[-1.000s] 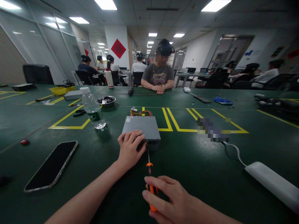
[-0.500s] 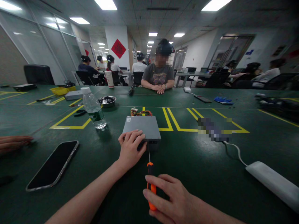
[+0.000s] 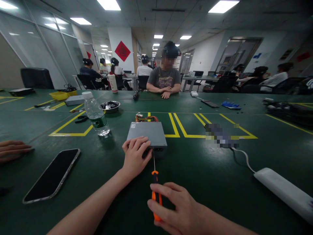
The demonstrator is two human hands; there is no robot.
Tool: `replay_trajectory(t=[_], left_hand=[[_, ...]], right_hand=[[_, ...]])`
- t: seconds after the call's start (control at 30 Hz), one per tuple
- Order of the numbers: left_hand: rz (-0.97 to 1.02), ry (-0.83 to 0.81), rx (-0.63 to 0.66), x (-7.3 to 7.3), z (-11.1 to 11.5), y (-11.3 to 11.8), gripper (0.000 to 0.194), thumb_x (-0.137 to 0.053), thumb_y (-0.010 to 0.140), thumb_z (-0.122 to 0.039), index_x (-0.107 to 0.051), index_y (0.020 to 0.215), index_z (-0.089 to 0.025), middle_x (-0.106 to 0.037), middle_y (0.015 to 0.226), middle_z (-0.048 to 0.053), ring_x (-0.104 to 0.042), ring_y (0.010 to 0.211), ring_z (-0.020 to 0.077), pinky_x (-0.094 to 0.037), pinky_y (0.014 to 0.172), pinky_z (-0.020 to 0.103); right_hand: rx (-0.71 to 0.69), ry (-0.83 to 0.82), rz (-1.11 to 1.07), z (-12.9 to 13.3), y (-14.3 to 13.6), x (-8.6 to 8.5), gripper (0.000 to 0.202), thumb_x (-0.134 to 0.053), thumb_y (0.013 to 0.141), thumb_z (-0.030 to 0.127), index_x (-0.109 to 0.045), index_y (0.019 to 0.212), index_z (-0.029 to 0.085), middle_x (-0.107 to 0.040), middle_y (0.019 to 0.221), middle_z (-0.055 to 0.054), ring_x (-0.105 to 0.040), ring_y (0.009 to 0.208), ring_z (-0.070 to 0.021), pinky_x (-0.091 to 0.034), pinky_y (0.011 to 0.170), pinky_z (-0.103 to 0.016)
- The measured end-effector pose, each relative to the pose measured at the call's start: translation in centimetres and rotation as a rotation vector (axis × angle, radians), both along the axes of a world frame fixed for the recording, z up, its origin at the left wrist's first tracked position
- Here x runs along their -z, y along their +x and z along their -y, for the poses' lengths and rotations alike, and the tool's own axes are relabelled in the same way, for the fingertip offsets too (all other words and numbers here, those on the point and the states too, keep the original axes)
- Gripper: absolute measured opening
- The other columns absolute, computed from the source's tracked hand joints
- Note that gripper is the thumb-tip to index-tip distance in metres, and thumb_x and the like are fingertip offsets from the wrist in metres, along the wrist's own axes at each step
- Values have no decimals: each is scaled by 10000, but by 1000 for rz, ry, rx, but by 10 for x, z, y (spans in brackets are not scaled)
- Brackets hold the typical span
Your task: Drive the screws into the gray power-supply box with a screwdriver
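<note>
A grey metal box [image 3: 149, 131] with a bundle of coloured wires [image 3: 147, 118] at its far side lies on the green table [image 3: 195, 182]. My left hand [image 3: 137, 153] rests over its near left corner, fingers on the top and thumb at the near face. In my right hand [image 3: 174, 207] is an orange and black screwdriver [image 3: 156, 199], held between thumb and fingers. The screwdriver's thin shaft points away from me, its tip at the near face of the box. Where exactly the tip touches is too small to tell.
A phone [image 3: 52, 176] and a water bottle [image 3: 96, 116] stand or lie to the left, with a metal bowl [image 3: 110, 106] behind. Another person's hand [image 3: 14, 150] is at the left edge. To the right are a white power strip [image 3: 281, 192] and cable. A person [image 3: 164, 78] sits opposite.
The whole view has shifted slightly, so things appear a little further left. Both hands keep their places at the box and on the screwdriver.
</note>
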State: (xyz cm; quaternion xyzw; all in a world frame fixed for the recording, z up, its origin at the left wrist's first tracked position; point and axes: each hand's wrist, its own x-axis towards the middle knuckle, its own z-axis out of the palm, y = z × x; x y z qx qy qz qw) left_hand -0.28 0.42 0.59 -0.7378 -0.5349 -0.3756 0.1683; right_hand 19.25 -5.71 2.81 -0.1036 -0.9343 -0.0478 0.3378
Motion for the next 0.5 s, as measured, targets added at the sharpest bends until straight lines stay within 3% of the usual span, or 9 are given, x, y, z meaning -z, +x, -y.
replay_trajectory(t=[0.13,0.33,0.5], left_hand=[[-5,-4,-2,0,0,0,176,-544,821,-292,-572,991,-262,-636,1108,18,-526,1085,223,-251,896,434],[-2,-3,1,0,0,0,179,-550,817,-293,-578,991,-261,-635,1106,16,-524,1088,222,-256,900,431],[0,-3,-4,1,-1,0,186,-560,809,-291,-582,991,-261,-638,1105,17,-526,1082,226,-258,897,434]], right_hand=[[15,43,-73,-1,1,8,196,-403,951,293,-524,907,145,-660,991,-166,-643,902,-163,-515,737,-270],[-46,-68,-50,-2,0,9,270,-326,968,339,-490,1031,133,-653,1007,-153,-627,948,-168,-523,740,-284],[-9,5,-5,0,0,1,266,-315,976,301,-526,1039,152,-661,1002,-156,-643,915,-170,-529,719,-296]])
